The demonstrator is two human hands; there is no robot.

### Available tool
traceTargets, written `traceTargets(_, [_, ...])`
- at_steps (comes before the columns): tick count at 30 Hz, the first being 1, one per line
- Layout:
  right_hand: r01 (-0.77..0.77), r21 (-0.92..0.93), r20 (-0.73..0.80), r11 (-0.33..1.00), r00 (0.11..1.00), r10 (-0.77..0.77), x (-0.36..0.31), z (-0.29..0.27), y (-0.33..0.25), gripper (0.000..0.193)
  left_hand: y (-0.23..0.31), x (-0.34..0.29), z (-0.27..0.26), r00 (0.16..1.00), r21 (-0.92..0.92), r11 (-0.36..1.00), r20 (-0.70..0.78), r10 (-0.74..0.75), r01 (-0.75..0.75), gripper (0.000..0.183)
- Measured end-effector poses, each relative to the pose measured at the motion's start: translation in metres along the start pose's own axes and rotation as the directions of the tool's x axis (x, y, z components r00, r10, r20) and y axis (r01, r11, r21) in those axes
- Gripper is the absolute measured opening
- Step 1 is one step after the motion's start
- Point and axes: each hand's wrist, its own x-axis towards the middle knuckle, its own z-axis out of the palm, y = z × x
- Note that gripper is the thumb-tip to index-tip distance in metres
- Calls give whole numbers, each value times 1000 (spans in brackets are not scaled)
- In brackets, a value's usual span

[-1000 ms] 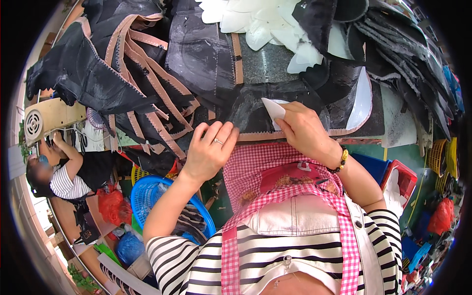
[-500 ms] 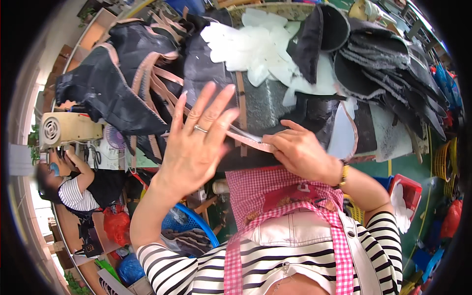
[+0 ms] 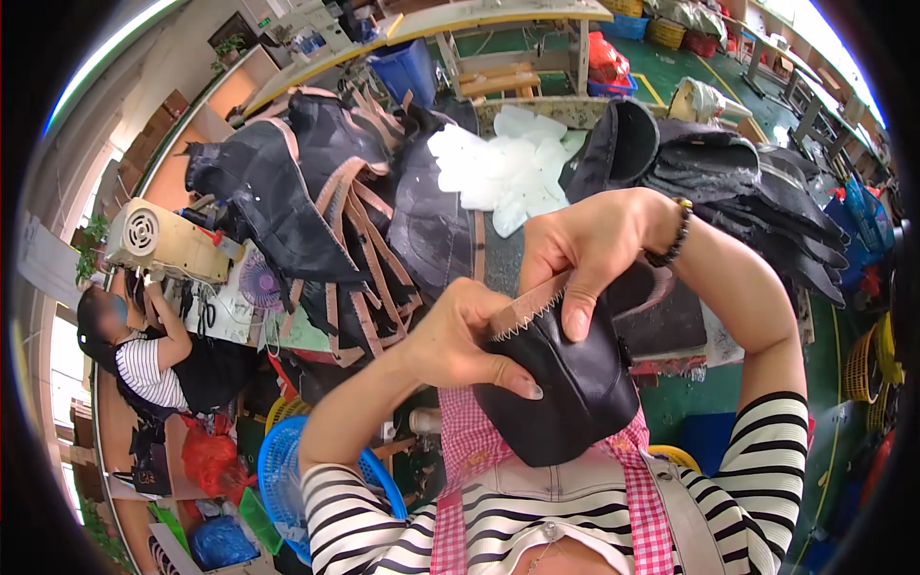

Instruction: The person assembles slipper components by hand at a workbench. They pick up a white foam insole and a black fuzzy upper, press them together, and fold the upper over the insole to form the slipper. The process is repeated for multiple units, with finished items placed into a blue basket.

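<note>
Holding a black leather piece [image 3: 561, 388] up close in front of my chest, I have both hands closed on it. My left hand [image 3: 460, 340] grips its left side, thumb pressed flat across the dark face and the other fingers curled behind. My right hand [image 3: 589, 244] comes down from above and pinches the upper edge, thumb on the front, right where a tan strip with zigzag stitching [image 3: 522, 311] runs along the piece. A dark beaded bracelet [image 3: 671, 240] sits on my right wrist. The piece hangs over my pink checked apron [image 3: 470, 450] and striped sleeves.

Beyond my hands, the bench [image 3: 498, 254] is heaped with more black leather parts with tan straps [image 3: 326, 211], a pile of white cut pieces [image 3: 508, 168], and a stack of dark curved pieces [image 3: 757, 192] to the right. A cream-coloured sewing machine [image 3: 153, 240] stands at the left, and below it another person in a striped shirt [image 3: 144, 364] sits at work. A blue plastic basket [image 3: 287, 479] rests low beside my left elbow.
</note>
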Motion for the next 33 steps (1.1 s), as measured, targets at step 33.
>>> traceTargets(33, [-198, 20, -869, 980, 481, 115, -33, 46, 55, 44, -95, -12, 7, 881, -741, 670, -289, -375, 42, 46])
